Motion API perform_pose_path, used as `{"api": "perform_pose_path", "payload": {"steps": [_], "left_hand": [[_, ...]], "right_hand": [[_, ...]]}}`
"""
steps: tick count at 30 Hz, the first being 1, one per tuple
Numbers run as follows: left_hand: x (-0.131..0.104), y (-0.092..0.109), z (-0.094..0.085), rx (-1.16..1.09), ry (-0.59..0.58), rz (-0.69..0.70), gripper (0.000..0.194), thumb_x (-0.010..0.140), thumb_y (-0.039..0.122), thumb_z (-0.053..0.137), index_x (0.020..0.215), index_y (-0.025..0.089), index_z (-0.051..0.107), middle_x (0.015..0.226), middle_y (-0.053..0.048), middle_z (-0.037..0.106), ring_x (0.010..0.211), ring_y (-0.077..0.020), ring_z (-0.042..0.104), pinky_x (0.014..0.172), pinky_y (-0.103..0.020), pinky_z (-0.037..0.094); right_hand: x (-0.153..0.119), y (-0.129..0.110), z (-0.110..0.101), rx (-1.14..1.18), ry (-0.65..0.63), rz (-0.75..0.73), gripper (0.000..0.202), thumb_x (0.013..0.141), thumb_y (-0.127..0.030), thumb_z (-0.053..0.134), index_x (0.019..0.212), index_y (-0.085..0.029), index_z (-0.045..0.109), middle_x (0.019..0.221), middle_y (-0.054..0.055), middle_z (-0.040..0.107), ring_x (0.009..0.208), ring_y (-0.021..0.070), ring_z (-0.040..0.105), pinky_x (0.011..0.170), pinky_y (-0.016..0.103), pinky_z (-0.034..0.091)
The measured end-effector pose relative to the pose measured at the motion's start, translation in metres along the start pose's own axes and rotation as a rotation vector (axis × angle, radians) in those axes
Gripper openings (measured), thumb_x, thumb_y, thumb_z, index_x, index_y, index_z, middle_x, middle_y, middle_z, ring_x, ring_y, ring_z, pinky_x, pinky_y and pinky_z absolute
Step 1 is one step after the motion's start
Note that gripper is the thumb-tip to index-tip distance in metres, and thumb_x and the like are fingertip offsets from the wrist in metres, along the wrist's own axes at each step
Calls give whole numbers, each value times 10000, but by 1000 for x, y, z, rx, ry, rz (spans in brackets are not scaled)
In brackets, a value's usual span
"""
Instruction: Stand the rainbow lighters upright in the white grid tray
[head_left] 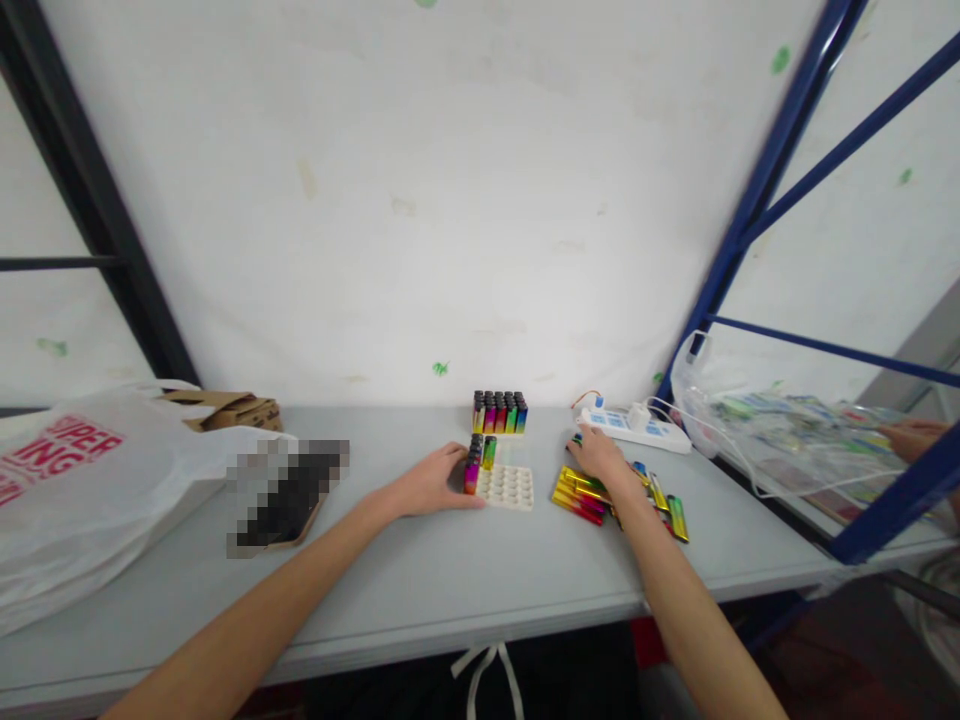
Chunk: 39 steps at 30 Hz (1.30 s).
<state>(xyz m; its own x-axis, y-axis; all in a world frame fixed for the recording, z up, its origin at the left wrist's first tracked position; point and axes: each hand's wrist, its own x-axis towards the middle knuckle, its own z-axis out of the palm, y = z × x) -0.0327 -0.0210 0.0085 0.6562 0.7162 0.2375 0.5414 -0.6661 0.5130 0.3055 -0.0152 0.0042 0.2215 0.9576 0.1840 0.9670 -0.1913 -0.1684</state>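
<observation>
A white tray with round holes [514, 488] lies on the table, with several upright lighters [473, 465] in its left part. My left hand [431, 482] is at the tray's left side, its thumb along the front edge and its fingers by the back corner. To the right, a loose pile of shiny coloured lighters [579, 496] lies flat. My right hand [601, 458] is over the back of this pile, fingers pinched at a dark-ended lighter [574, 441], partly hidden. Behind the tray stands a full block of black-topped lighters [500, 413].
A white power strip [637, 428] with cables is behind the pile. On the left are a partly blurred phone [292, 500], a white plastic bag [97, 480] and cardboard [232, 410]. Beyond the blue frame [739, 240], another person's hand [911, 438] is near plastic bags.
</observation>
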Motion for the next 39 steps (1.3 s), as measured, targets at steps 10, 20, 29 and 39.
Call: {"api": "perform_pose_path", "payload": {"steps": [10, 20, 29, 39], "left_hand": [[0, 1, -1, 3, -4, -4, 720, 710, 612, 806, 1217, 128, 644, 1302, -151, 629, 1175, -342, 606, 1047, -400, 467], [1, 0, 0, 2, 23, 21, 717, 695, 623, 812, 1220, 161, 651, 1282, -140, 646, 1153, -346, 615, 1034, -426, 483], [1, 1, -1, -1, 9, 22, 696, 704, 594, 816, 1222, 158, 653, 1296, -149, 637, 1156, -353, 614, 1014, -429, 487], [1, 1, 1, -10, 22, 27, 701, 690, 597, 823, 1209, 155, 661, 1275, -142, 657, 1146, -349, 619, 1009, -412, 491]], "right_hand": [[-1, -8, -4, 46, -11, -248, 403, 897, -272, 669, 1283, -158, 654, 1161, 171, 689, 1107, 284, 645, 946, 335, 439], [-7, -32, -6, 486, 59, -516, 264, 1011, -367, 499, 1066, -178, 675, 838, 67, 747, 757, 197, 685, 734, 288, 472], [-26, -64, -4, 1045, -89, -449, 410, 985, -608, 413, 1147, -250, 530, 612, -71, 478, 478, 122, 426, 478, 227, 338], [-35, -85, -1, 985, 77, -362, 545, 897, -676, 478, 616, -218, 390, 566, -47, 309, 545, 111, 294, 508, 259, 224]]}}
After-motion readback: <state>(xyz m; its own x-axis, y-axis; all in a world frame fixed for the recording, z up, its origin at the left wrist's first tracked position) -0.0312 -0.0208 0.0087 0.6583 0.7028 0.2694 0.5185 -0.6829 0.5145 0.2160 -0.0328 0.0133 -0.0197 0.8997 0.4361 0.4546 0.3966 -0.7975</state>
